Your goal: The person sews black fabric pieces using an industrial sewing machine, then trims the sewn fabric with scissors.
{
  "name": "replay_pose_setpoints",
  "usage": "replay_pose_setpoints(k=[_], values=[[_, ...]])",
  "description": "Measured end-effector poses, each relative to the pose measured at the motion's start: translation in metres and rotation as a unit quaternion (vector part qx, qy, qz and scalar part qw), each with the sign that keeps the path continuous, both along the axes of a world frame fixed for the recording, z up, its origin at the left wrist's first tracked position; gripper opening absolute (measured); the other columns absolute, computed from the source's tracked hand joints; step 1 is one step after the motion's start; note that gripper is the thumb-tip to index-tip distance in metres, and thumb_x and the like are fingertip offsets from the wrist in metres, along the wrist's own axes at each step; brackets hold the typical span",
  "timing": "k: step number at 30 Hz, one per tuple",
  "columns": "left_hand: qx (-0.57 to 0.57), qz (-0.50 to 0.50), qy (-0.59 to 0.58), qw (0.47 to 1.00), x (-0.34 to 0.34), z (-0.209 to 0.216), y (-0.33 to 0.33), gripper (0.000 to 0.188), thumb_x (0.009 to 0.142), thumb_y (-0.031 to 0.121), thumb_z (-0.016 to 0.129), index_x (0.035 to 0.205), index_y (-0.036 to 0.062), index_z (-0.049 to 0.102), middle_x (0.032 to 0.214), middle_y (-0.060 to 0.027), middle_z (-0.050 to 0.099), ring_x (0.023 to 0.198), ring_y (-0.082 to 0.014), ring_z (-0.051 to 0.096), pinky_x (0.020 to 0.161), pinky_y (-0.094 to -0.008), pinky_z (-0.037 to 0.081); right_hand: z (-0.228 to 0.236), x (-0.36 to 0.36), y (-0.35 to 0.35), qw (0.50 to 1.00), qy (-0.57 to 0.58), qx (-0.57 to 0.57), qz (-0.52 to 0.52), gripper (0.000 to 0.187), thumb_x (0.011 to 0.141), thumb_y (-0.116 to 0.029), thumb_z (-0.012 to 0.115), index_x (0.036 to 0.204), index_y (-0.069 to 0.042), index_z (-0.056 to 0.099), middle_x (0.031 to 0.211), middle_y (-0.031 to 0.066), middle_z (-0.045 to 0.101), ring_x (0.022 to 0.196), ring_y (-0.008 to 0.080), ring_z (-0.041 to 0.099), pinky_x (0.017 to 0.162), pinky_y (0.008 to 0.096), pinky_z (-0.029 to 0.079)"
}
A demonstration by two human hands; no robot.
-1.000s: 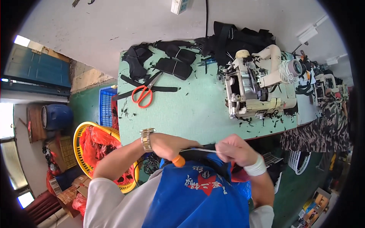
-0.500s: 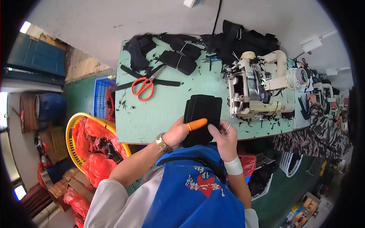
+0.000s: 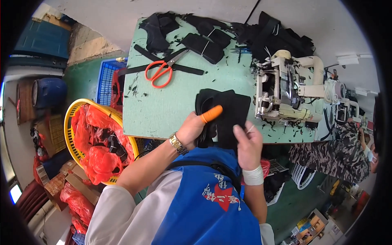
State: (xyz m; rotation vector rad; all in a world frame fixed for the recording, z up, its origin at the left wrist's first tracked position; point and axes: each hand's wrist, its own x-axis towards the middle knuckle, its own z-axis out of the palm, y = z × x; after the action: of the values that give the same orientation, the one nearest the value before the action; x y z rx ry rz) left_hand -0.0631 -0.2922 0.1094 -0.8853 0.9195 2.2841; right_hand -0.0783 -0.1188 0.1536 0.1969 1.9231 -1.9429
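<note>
Lying flat at the near edge of the green table (image 3: 163, 110) is the black fabric piece (image 3: 232, 110), spread just in front of the person and right beside the cream sewing machine (image 3: 286, 90). And the left hand (image 3: 194, 128) has it — fingers closed around the fabric's near left edge, with an orange rubber finger cot (image 3: 212, 113) on one finger pointing across the cloth. A metal wristwatch (image 3: 176, 143) sits on that wrist. Over on the other side, the right hand (image 3: 247, 143) is at the fabric's near right edge, fingers drawn narrow and pinched together at the tips; whether it actually grips the cloth or something thin, I can't tell. A white band (image 3: 253, 175) wraps that wrist.

Moving out across the table: orange-handled scissors (image 3: 161, 73) lie well apart from the fabric, toward the far left, resting over long black straps (image 3: 163, 65). Beyond them, at the far edge, a heap of black fabric pieces (image 3: 208, 41) runs along the back, and small black scraps are scattered over the green top.

Off the table to the left, a yellow basket (image 3: 77, 118) holds red plastic bags (image 3: 98, 155), with a blue crate (image 3: 107, 81) just behind it. The person wears a blue apron (image 3: 204, 204) over a white sleeve (image 3: 114, 216). Far right, another person in camouflage-patterned clothing (image 3: 330, 155) is at the next station.
</note>
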Motion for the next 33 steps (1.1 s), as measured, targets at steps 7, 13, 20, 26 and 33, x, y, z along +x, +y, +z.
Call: replay_pose_setpoints(k=[7, 13, 20, 26, 33], values=[[-0.008, 0.062, 0.089, 0.994, 0.013, -0.012, -0.031, 0.027, 0.087, 0.003, 0.058, 0.114, 0.0017, 0.058, 0.102, -0.0104, 0.065, 0.088, -0.0203, 0.066, 0.076, -0.0359, 0.057, -0.088, -0.005, 0.037, 0.924, 0.148, 0.351, 0.014, 0.051, 0.081, -0.024, 0.073, 0.115, 0.01, 0.054, 0.098, 0.017, 0.062, 0.089, 0.0183, 0.06, 0.078, 0.029, 0.048], [0.053, 0.056, -0.019, 0.997, 0.016, -0.019, -0.035, 0.032, 0.09, 0.014, 0.054, 0.119, -0.0004, 0.053, 0.106, -0.0115, 0.064, 0.09, -0.0203, 0.066, 0.078, -0.0351, 0.055, -0.031, -0.009, -0.037, 0.981, 0.001, 0.139, 0.133, 0.021, 0.089, -0.015, 0.061, 0.078, 0.002, 0.055, 0.07, -0.0067, 0.048, 0.066, 0.0041, 0.04, 0.055, 0.0242, 0.033], [-0.099, 0.071, 0.088, 0.989, 0.009, -0.011, -0.038, 0.021, 0.086, 0.006, 0.055, 0.102, -0.0023, 0.063, 0.093, -0.0072, 0.066, 0.085, -0.0117, 0.062, 0.067, -0.0275, 0.051, -0.037, -0.001, -0.049, 0.987, -0.089, -0.054, 0.122, 0.012, 0.091, -0.008, 0.057, 0.101, -0.001, 0.058, 0.091, -0.0015, 0.059, 0.08, 0.0017, 0.048, 0.07, 0.02, 0.041], [-0.108, 0.149, -0.038, 0.982, 0.024, -0.03, -0.078, 0.032, 0.086, 0.002, 0.04, 0.115, -0.0027, 0.054, 0.098, -0.0132, 0.064, 0.087, -0.0212, 0.066, 0.073, -0.0346, 0.056, -0.06, -0.013, -0.059, 0.995, 0.001, -0.095, 0.037, 0.042, 0.084, -0.006, 0.064, 0.121, 0.008, 0.049, 0.116, 0.0148, 0.058, 0.107, 0.0187, 0.056, 0.093, 0.0313, 0.043], [-0.1, 0.11, 0.025, 0.989, 0.04, -0.034, -0.063, 0.034, 0.089, 0.007, 0.047, 0.122, -0.0003, 0.052, 0.107, -0.0127, 0.064, 0.091, -0.0239, 0.065, 0.081, -0.0378, 0.055, -0.041, -0.006, -0.081, 0.97, -0.016, 0.091, 0.226, 0.041, 0.083, -0.026, 0.071, 0.104, 0.007, 0.061, 0.081, 0.0074, 0.064, 0.074, 0.0106, 0.057, 0.063, 0.025, 0.047]])
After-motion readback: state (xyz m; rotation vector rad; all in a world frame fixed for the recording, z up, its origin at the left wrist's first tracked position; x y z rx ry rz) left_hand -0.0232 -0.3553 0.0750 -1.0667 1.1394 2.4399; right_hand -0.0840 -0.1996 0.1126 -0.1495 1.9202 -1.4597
